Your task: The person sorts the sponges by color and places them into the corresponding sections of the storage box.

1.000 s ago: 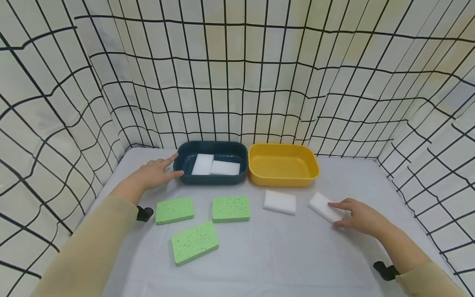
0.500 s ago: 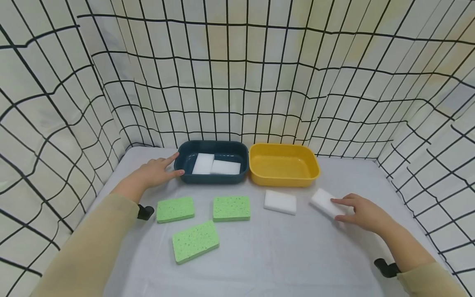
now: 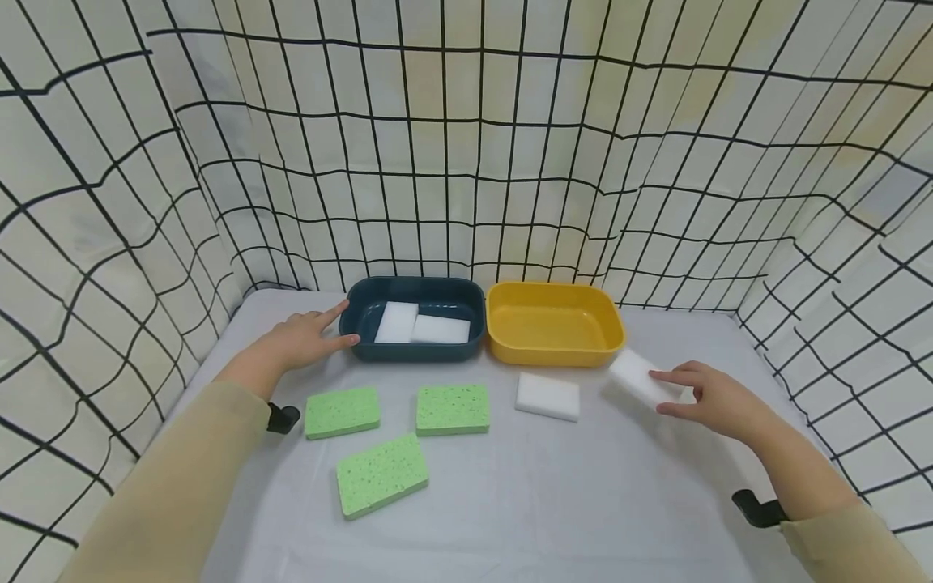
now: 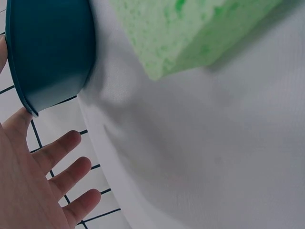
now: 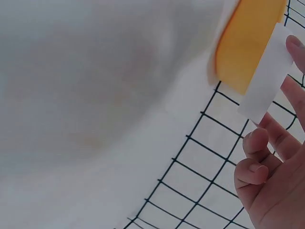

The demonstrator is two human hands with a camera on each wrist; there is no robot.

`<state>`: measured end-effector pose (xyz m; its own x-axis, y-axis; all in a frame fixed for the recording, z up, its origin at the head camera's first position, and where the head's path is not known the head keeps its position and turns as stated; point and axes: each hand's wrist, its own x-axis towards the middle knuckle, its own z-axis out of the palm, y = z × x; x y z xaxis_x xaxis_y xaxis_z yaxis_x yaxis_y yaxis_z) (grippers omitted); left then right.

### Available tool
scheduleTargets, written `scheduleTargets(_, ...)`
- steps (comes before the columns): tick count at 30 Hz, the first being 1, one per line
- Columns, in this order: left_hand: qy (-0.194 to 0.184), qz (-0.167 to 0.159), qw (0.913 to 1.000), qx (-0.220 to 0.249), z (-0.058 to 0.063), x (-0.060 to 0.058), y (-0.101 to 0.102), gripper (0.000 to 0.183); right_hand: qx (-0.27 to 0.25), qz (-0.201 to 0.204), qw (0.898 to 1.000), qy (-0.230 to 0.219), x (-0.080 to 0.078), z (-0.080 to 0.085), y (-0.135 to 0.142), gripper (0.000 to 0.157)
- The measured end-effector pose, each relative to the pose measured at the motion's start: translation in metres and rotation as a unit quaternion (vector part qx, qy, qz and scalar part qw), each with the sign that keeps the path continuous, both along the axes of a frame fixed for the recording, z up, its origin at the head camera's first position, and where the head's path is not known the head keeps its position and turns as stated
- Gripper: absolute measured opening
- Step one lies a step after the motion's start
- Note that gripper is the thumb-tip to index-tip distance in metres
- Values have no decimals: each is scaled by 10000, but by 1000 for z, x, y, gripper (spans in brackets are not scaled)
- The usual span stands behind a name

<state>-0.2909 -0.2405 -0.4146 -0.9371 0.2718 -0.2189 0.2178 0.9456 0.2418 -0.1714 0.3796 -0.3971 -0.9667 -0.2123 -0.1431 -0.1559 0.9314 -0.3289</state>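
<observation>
My right hand [image 3: 725, 405] pinches a white sponge [image 3: 637, 376] between thumb and fingers, just off the table beside the yellow tray's front right corner. In the right wrist view, this white sponge [image 5: 269, 71] is tilted on edge and the last fingers curl free of it. My left hand [image 3: 295, 344] rests on the left end of the dark blue tray [image 3: 415, 352], its thumb and forefinger touching the rim. The other left fingers [image 4: 64, 179] are spread and hold nothing. Two white sponges [image 3: 440, 329] lie inside the blue tray. Another white sponge [image 3: 548, 397] lies on the table.
The yellow tray [image 3: 557, 356] stands right against the blue one, with nothing in it. Three green sponges [image 3: 453, 410] lie on the white cloth [image 3: 554, 502] in front of the blue tray. A black grid over pale cloth [image 3: 466, 146] walls in the back and both sides.
The white sponge in my right hand has risen off the table and moved slightly towards the yellow tray. My left hand and the other sponges stay where they were.
</observation>
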Motion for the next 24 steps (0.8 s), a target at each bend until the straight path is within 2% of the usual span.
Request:
scheduleTargets(11, 1, -1, 10000, 70, 3, 2, 1, 95, -22, 143, 9999, 87, -22, 31, -34, 77)
scheduleTargets(17, 3, -8, 10000, 51, 0, 0, -2, 98, -46, 258, 9996, 122, -37, 44, -61, 72)
scheduleTargets(24, 16, -13, 10000, 55, -1, 0, -2, 98, -127, 460, 9988, 138, -59, 48, -99, 60)
